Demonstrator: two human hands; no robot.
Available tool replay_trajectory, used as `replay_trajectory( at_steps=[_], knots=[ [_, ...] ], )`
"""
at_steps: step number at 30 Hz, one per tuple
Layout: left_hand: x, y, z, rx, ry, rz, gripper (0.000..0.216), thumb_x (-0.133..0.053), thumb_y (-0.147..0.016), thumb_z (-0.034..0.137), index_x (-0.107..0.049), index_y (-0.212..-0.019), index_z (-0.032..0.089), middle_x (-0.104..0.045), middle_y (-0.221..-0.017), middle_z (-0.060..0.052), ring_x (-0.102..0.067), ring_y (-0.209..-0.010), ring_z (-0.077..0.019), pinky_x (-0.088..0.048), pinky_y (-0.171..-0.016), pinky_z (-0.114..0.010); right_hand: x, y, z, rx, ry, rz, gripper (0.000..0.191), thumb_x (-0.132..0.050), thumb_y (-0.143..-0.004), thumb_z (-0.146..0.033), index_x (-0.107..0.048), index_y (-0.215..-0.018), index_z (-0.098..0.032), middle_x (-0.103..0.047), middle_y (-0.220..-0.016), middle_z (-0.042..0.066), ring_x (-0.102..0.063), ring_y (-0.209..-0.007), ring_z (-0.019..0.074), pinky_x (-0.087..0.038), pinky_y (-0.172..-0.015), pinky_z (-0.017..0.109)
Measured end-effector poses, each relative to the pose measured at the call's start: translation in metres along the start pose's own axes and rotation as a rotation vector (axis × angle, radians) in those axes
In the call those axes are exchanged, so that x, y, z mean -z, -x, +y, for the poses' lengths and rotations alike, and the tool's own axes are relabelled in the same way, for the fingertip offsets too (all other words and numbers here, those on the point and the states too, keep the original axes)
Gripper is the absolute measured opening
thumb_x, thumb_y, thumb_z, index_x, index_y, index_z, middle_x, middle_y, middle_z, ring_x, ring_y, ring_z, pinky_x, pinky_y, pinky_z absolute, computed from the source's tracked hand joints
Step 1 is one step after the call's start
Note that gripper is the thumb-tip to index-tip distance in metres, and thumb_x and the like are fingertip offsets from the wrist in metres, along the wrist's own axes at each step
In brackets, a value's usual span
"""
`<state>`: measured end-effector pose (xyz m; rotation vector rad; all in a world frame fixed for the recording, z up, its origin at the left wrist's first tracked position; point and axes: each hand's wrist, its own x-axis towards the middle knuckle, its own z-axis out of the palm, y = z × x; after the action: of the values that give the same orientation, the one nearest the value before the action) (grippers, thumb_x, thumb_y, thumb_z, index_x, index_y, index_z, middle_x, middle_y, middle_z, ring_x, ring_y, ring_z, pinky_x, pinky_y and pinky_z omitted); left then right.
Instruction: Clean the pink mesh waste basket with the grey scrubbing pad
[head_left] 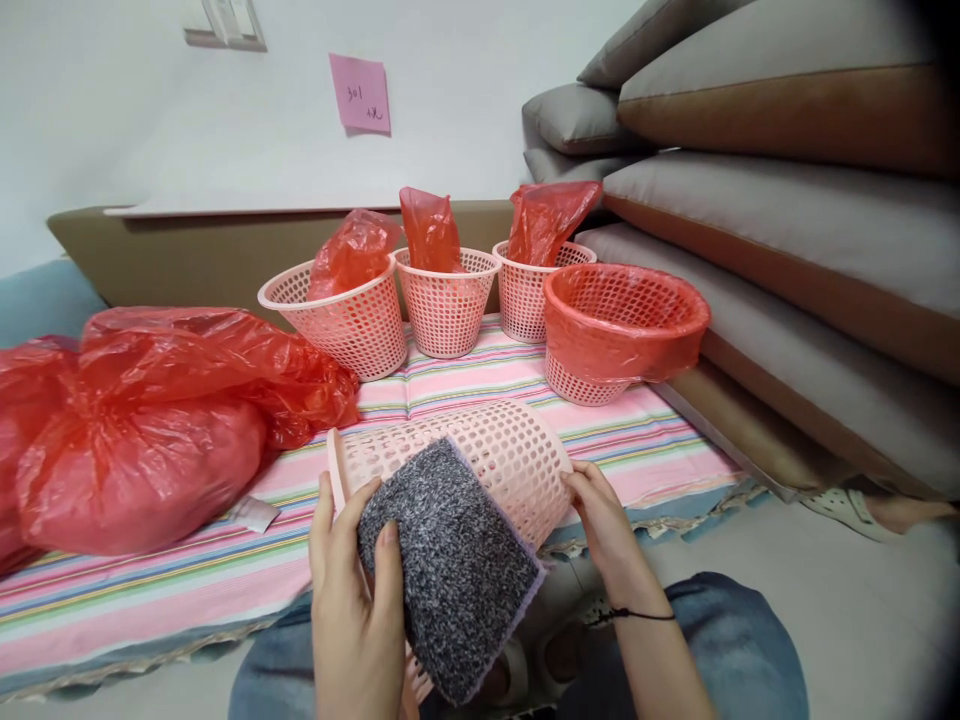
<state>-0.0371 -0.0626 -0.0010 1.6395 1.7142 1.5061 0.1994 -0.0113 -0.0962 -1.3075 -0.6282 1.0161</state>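
A pink perforated plastic basket (517,455) lies tipped on its side in front of me, its rim to the left and its base to the right. My left hand (360,570) grips a dark grey fluffy cleaning cloth (457,570) with a lilac edge, pressing it against the basket near the rim. Part of the basket is hidden behind the cloth. My right hand (596,510) holds the basket at its base end, thumb and fingers closed on the edge. A dark cord circles the right wrist.
Behind stand several similar baskets: a left one (352,330), a middle one (446,310) and a right one (521,295) with red bags inside. Another basket (589,375) has a red bag over its rim. Stuffed red bags (150,470) lie left; cushions (787,220) are stacked right.
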Motion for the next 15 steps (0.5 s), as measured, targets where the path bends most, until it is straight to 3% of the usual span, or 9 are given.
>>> replay_trajectory(
  at_steps=[9,15],
  knots=[
    [0.001,0.0009,-0.0017,-0.013,-0.01,-0.001,0.032,-0.047,-0.096,0.036,-0.056,-0.125,0.026,-0.033,-0.158,-0.006,-0.023,-0.15,-0.0254,-0.018,-0.123,-0.042,-0.0014,-0.0044,-0.0064,0.001,0.035,-0.013,0.018,-0.067,-0.059,-0.034,-0.06,-0.069,-0.023,-0.061,-0.071,-0.003,-0.051,-0.07,0.0173,-0.037,-0.065,0.028],
    [-0.0002,-0.0065,-0.0057,-0.049,-0.008,-0.014,0.032,-0.047,-0.096,0.035,-0.056,-0.124,0.025,-0.036,-0.157,-0.008,-0.027,-0.148,-0.0241,-0.019,-0.123,-0.041,-0.0001,-0.0026,-0.0069,-0.029,-0.004,-0.028,0.028,-0.074,-0.057,-0.042,-0.063,-0.073,-0.021,-0.062,-0.069,-0.002,-0.052,-0.068,0.0169,-0.037,-0.063,0.028]
  ],
)
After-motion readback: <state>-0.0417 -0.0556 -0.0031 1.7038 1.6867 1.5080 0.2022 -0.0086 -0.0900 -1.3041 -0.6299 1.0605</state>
